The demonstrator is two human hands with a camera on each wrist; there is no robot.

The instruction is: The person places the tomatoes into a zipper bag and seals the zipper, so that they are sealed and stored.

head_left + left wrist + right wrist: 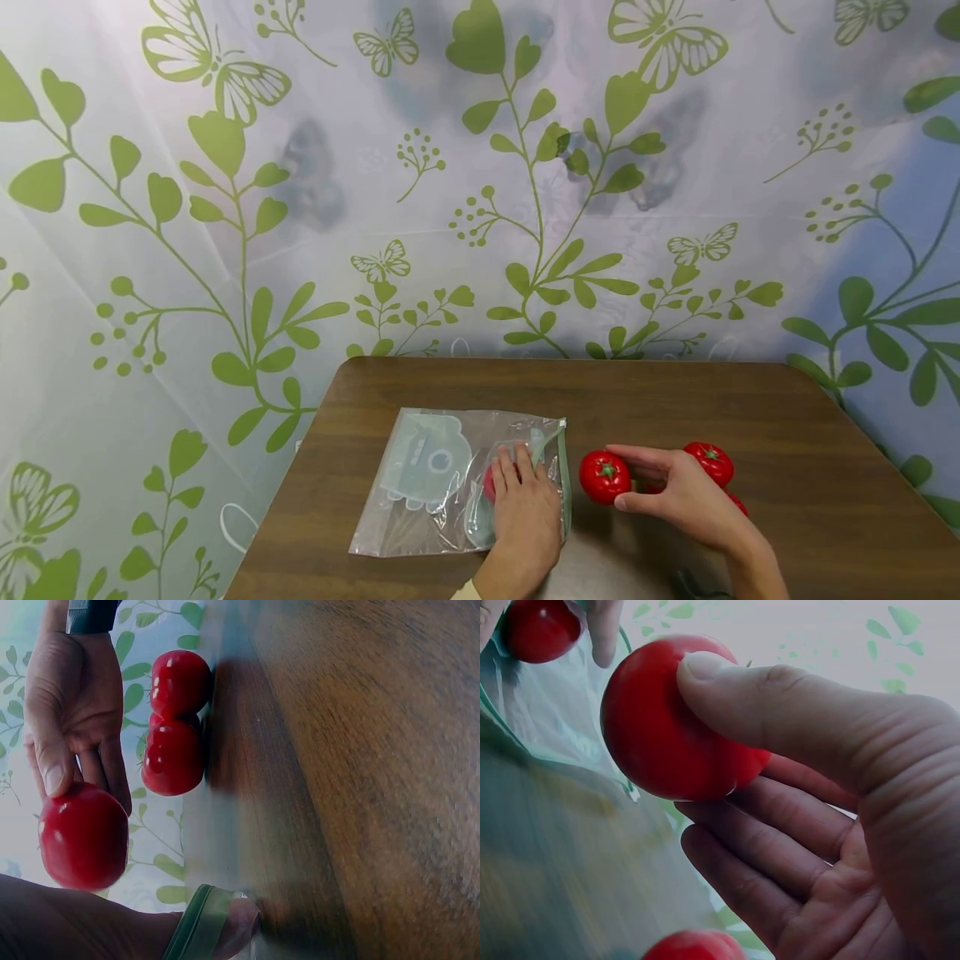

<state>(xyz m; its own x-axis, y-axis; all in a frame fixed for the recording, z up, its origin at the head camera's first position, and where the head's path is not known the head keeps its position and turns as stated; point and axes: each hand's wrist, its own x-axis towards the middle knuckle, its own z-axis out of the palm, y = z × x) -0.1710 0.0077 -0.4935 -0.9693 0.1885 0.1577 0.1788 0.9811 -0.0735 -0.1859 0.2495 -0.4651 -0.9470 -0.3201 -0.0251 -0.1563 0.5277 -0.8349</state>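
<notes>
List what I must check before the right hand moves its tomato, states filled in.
Grip: ok, the held tomato is pinched in the right hand.
Lift: ok, the left wrist view shows it off the table.
Left hand at the clear bag: ok, near its green edge.
Path to that edge: ok, nothing between in the head view.
Bag opening wide enough: cannot tell.
Count of loose tomatoes: cannot tell, the right hand partly hides them.

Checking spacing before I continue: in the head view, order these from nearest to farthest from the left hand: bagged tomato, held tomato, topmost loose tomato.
1. Bagged tomato: right at the left hand.
2. Held tomato: right of the bag, in the right hand.
3. Topmost loose tomato: farther right, beyond the right hand.
</notes>
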